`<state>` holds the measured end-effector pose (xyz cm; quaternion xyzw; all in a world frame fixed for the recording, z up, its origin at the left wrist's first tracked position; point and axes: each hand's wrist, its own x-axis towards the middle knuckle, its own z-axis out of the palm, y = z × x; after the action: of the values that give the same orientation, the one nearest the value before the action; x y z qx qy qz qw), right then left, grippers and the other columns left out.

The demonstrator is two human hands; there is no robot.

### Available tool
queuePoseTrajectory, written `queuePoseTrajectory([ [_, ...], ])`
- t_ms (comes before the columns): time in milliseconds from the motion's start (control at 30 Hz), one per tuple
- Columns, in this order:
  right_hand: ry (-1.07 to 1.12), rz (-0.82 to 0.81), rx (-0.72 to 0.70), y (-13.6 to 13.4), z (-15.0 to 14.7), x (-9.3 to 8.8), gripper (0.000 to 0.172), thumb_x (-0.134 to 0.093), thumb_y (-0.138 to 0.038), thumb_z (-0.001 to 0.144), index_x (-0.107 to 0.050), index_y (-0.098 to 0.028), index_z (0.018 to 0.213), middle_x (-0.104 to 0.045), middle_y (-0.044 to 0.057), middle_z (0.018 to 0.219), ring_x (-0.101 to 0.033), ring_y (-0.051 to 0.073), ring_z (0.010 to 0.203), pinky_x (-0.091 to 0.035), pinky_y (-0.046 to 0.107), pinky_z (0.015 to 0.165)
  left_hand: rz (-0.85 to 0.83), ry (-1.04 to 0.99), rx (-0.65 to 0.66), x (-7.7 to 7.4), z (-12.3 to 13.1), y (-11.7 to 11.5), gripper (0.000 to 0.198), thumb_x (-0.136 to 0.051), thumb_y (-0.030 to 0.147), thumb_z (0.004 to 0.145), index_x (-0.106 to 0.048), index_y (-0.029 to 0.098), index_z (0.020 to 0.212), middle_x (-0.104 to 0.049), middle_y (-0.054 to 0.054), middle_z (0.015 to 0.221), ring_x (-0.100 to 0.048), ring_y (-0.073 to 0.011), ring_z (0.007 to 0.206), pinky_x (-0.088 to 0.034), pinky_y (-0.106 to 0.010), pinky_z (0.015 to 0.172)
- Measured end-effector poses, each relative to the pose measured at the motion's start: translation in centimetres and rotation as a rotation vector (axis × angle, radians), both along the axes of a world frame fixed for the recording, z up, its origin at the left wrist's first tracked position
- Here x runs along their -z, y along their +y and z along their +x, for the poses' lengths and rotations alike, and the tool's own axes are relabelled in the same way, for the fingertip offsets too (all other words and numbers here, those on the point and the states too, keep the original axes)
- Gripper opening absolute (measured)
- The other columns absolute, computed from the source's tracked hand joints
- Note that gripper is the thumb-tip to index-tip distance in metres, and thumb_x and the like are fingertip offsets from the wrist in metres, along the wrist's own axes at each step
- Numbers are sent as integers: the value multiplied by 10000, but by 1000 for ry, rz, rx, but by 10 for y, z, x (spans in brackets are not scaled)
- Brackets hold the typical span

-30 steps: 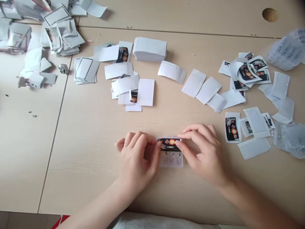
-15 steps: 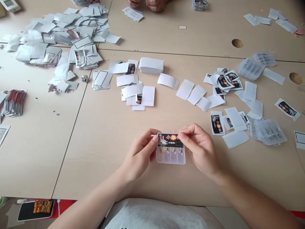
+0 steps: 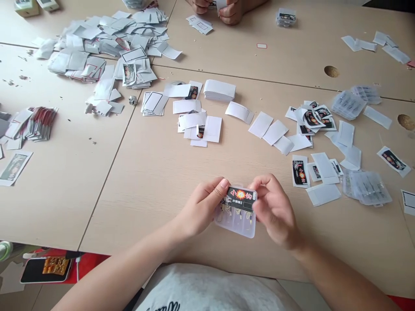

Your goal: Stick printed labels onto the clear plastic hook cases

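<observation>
- Left hand is closed on the left side of a clear plastic box, with the thumb set against a black printed card.
- Right hand is closed on the box's right side, fingers curled around the end of the card.
- The box is held tilted between both hands, at lower centre of the frame, over a light wood worktop; contact with the surface cannot be told.
- Small hooks are seen through the plastic, below the card.
- A loose heap of white paper sleeves is spread at upper left.
- A stack of white cards is placed above centre.
- Labelled white cards and clear bagged packs are scattered at right.
- A co-worker's hands are seen at the top edge, beside a small packed box.
</observation>
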<state>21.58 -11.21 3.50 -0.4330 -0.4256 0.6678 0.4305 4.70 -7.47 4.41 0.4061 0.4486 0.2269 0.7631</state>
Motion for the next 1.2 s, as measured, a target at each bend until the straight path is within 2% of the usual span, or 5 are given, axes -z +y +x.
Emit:
queuePoseTrajectory([
  [200, -31, -63, 59, -6, -8, -7, 295, -549, -215, 877, -304, -297, 1019, -630, -43, 763, -517, 90, 548, -434, 212, 516, 148, 3, -40, 3, -3, -4, 294, -432, 458, 907, -512, 186, 986, -544, -7, 780, -473, -92, 634, -379, -192, 545],
  [600, -69, 74, 123, -8, -5, -9, 208, -515, -300, 896, -357, -310, 1031, -663, -2, 816, -594, 129, 555, -451, 244, 487, 33, -10, 140, 4, -7, -4, 374, -385, 512, 907, -528, 167, 889, -482, 7, 686, -465, -84, 553, -403, -206, 501],
  [767, -121, 148, 156, -4, -1, 1, 219, -331, -347, 960, -393, -268, 1155, -664, 58, 876, -596, 145, 579, -449, 265, 474, 42, 17, 42, 4, -4, -1, 366, -355, 491, 925, -498, 155, 898, -534, -4, 660, -503, -86, 510, -392, -209, 485],
  [1000, -411, 310, 319, 5, -2, 10, 272, -627, -209, 804, -481, -231, 1033, -609, 96, 1104, -612, 181, 856, -517, 313, 651, 160, -37, -200, 8, -2, -3, 234, -449, 400, 916, -464, 171, 963, -621, -32, 808, -605, -127, 679, -509, -259, 620],
  [1200, -656, 496, 409, 13, -4, 10, 139, -611, -148, 789, -551, -215, 895, -622, 76, 1003, -593, 209, 939, -488, 368, 767, 328, 100, -123, 13, -6, -12, 193, -504, 352, 895, -466, 176, 962, -609, -48, 878, -598, -137, 774, -510, -283, 717],
])
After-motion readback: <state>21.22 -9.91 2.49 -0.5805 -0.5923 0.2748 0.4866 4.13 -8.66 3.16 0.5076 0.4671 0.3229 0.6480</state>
